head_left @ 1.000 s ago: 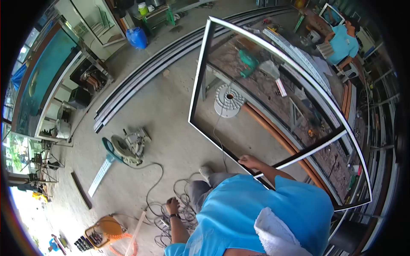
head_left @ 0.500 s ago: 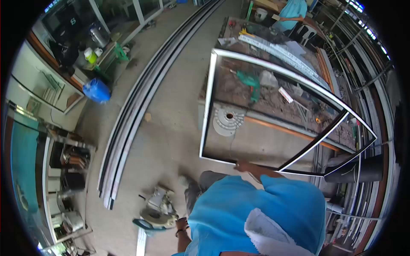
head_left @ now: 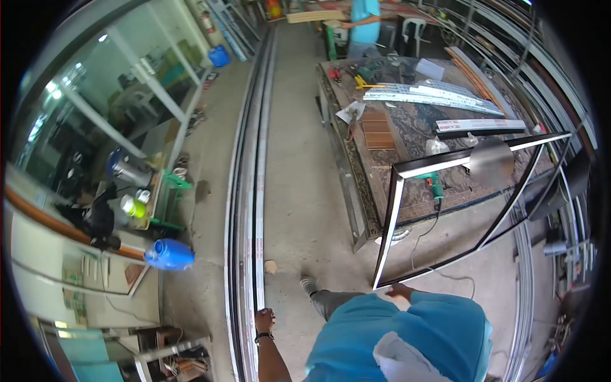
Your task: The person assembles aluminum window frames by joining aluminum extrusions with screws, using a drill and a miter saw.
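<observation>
The right hand (head_left: 400, 291) has its fingers clamped on the frame's (head_left: 389, 223) bottom bar; the left hand's (head_left: 265, 321) fingers curl together near long bars (head_left: 250, 191).

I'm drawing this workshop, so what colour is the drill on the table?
The drill is green, and it shows best in the head view.
</observation>
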`<state>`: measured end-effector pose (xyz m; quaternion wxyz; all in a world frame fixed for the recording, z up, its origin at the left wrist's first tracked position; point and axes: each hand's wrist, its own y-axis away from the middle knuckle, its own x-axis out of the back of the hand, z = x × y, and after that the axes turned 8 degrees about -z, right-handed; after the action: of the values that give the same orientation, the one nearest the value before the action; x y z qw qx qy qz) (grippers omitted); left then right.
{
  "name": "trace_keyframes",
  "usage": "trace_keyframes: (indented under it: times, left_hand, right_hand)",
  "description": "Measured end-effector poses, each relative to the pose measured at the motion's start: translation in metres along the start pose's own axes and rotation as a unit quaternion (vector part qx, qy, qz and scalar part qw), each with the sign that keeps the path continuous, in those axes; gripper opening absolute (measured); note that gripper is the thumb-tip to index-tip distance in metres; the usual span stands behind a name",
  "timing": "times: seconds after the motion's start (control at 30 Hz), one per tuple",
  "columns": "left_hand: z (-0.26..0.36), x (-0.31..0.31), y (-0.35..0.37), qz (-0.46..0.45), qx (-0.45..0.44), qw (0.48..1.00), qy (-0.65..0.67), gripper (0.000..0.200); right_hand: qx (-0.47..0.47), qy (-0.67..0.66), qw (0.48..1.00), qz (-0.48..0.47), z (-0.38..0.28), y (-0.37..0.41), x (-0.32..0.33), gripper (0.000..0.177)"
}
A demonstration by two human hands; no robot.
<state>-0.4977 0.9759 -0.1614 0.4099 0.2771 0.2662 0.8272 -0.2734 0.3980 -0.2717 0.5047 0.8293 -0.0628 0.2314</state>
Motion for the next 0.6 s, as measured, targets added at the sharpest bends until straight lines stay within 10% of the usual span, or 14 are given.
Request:
trace_keyframes:
  times: [0.07, 0.1, 0.2, 0.27, 0.3, 0.37, 0.4, 0.43, 0.6]
  left_hand:
    - [0.049, 0.013, -0.024, -0.075, -0.010, 0.995, -0.060, 0.028]
    - [0.067, 0.020, -0.041, -0.091, -0.044, 0.984, -0.147, 0.034]
    - [0.111, 0.043, -0.087, -0.102, 0.019, 0.988, -0.112, 0.029]
    - [0.096, 0.081, -0.138, -0.287, 0.024, 0.958, -0.013, 0.020]
    - [0.116, 0.074, -0.134, -0.204, 0.089, 0.968, -0.113, 0.026]
    - [0.109, 0.109, -0.194, -0.435, 0.245, 0.856, 0.132, 0.031]
    - [0.122, 0.106, -0.200, -0.375, 0.099, 0.892, -0.231, 0.038]
    - [0.141, 0.100, -0.207, -0.256, -0.064, 0.786, -0.558, 0.048]
    - [0.251, 0.109, -0.374, -0.295, -0.059, 0.833, -0.464, 0.043]
  right_hand:
    - [0.048, -0.015, 0.997, 0.062, -0.078, -0.001, 0.050, 0.048]
    - [-0.041, -0.257, 0.962, 0.081, -0.114, -0.028, 0.085, 0.053]
    - [0.044, -0.207, 0.973, 0.094, -0.175, -0.106, 0.158, 0.061]
    - [0.059, -0.307, 0.941, 0.126, -0.252, -0.067, 0.255, 0.054]
    - [0.072, -0.326, 0.933, 0.136, -0.277, -0.069, 0.293, 0.054]
    - [0.101, -0.361, 0.914, 0.153, -0.310, -0.091, 0.358, 0.054]
    - [0.104, -0.361, 0.912, 0.161, -0.324, -0.108, 0.387, 0.055]
    - [0.107, -0.362, 0.910, 0.171, -0.336, -0.127, 0.418, 0.056]
    - [0.110, -0.322, 0.919, 0.202, -0.385, -0.247, 0.558, 0.052]
